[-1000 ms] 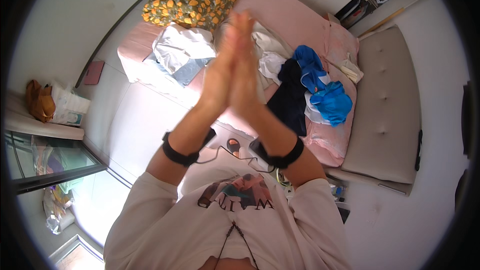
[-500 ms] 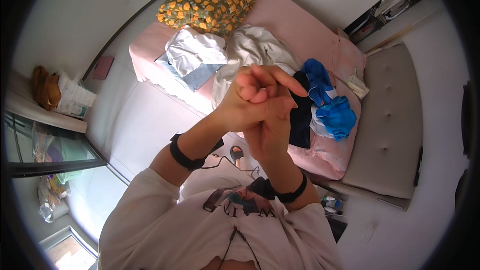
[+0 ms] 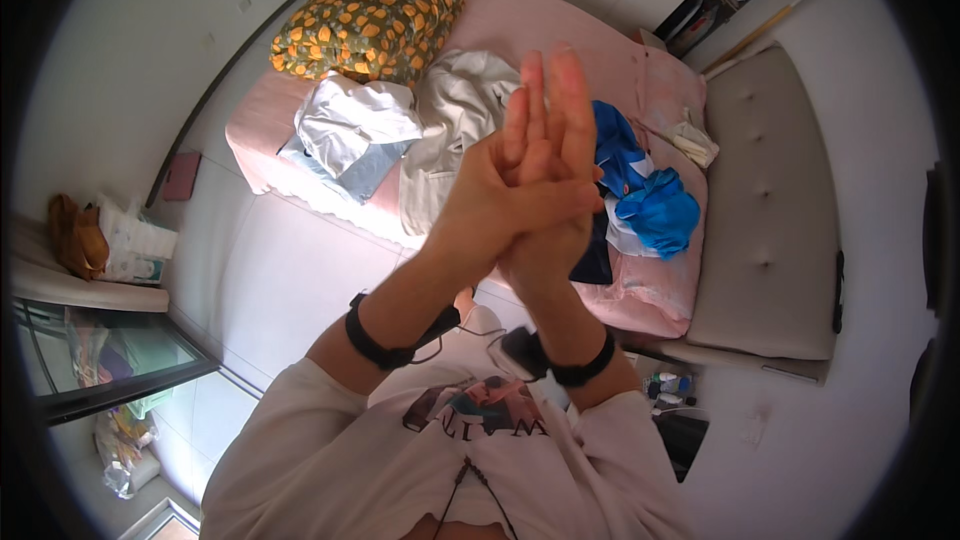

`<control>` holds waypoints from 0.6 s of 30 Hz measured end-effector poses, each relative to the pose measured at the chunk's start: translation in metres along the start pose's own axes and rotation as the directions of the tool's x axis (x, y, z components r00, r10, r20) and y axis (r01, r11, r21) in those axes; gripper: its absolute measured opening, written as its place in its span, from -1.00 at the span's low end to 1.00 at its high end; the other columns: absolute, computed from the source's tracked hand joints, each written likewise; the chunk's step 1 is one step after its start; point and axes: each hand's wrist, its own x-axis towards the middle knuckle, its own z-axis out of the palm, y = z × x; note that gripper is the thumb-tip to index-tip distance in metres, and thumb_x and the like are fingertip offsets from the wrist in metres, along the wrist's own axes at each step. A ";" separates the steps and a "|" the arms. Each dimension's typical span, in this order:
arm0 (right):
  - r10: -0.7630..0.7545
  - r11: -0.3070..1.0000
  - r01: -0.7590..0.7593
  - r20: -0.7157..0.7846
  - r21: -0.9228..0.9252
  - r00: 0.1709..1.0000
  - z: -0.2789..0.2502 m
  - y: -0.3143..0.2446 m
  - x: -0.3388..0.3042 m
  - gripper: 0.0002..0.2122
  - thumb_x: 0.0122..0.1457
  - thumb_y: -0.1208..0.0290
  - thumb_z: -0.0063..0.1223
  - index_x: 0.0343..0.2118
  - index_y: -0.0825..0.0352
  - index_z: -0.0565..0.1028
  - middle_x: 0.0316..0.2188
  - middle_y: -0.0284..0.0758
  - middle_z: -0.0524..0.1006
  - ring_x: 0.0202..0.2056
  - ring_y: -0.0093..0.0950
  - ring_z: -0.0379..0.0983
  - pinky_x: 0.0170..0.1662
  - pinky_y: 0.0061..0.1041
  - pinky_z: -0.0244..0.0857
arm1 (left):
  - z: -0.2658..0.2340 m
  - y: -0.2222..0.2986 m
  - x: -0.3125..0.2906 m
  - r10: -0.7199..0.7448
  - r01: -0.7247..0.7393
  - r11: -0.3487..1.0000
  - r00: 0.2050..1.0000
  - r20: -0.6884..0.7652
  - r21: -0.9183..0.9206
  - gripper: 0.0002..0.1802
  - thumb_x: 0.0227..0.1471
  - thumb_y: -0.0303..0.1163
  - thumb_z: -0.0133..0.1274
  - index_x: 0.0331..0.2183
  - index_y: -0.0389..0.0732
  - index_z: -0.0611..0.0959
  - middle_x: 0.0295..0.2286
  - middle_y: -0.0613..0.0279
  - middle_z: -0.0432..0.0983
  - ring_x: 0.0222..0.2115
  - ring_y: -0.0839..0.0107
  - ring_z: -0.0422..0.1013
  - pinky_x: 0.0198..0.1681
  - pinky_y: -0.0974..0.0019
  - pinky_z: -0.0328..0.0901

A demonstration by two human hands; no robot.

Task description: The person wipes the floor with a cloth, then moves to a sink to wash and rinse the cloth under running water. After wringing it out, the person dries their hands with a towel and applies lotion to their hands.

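Observation:
My left hand [image 3: 485,202] is wrapped round my right hand [image 3: 552,252], its thumb lying across the right palm. Most of the left fingers are hidden behind the right hand; a fingertip shows at its far side. The right fingers stretch upward, close beside each other, and this hand holds no object. Both hands are raised in front of my chest, above the near side of a bed. A black band [image 3: 372,338] circles my left wrist and another black band [image 3: 585,365] my right, each with a small dark device and a cable.
On the pink bed [image 3: 520,5] lie a patterned pillow [image 3: 375,20], a white garment [image 3: 355,120], beige cloth [image 3: 440,120] and blue clothes [image 3: 655,210]. A padded headboard [image 3: 765,220] stands at right. Left are a glass-topped table [image 3: 130,350] and a brown bag [image 3: 77,235].
The right fingers, curled and interlocked with the left hand before, are now straightened upward. The left hand has stayed clasped on the right. The view has shifted slightly.

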 end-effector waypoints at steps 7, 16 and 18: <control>-0.285 0.906 0.292 0.070 -0.306 0.956 -0.018 -0.007 0.042 -0.40 0.16 0.34 -0.06 0.20 0.34 -0.04 0.20 -0.04 -0.01 0.21 -0.20 0.00 0.14 -0.40 0.10 | -0.017 -0.017 0.060 -0.161 0.212 0.969 0.930 0.330 -0.124 -0.49 0.04 -0.18 0.02 -0.04 -0.32 0.44 -0.15 0.04 0.43 -0.19 0.35 0.41 -0.11 0.33 0.29; -0.370 0.487 0.178 -0.018 -0.855 0.929 -0.099 -0.026 0.101 -0.25 -0.06 0.45 0.14 0.19 0.46 -0.01 0.19 -0.06 0.01 0.20 -0.28 0.01 0.14 -0.40 0.07 | -0.006 -0.037 0.196 0.444 -0.099 0.329 0.894 -0.061 0.939 -0.71 0.01 -0.34 -0.01 -0.19 -0.24 0.46 -0.51 0.10 0.47 -0.46 0.16 0.44 -0.37 0.27 0.31; -0.309 0.540 0.016 -0.181 -0.842 0.934 -0.119 -0.044 0.112 -0.30 -0.08 0.45 0.18 0.14 0.48 0.10 0.08 -0.11 0.21 0.10 -0.30 0.19 0.07 -0.43 0.14 | -0.007 -0.050 0.223 0.485 -0.190 -0.012 0.858 0.172 0.982 -0.61 -0.05 -0.38 0.00 -0.13 -0.27 0.44 -0.32 0.02 0.40 -0.32 0.13 0.39 -0.25 0.22 0.29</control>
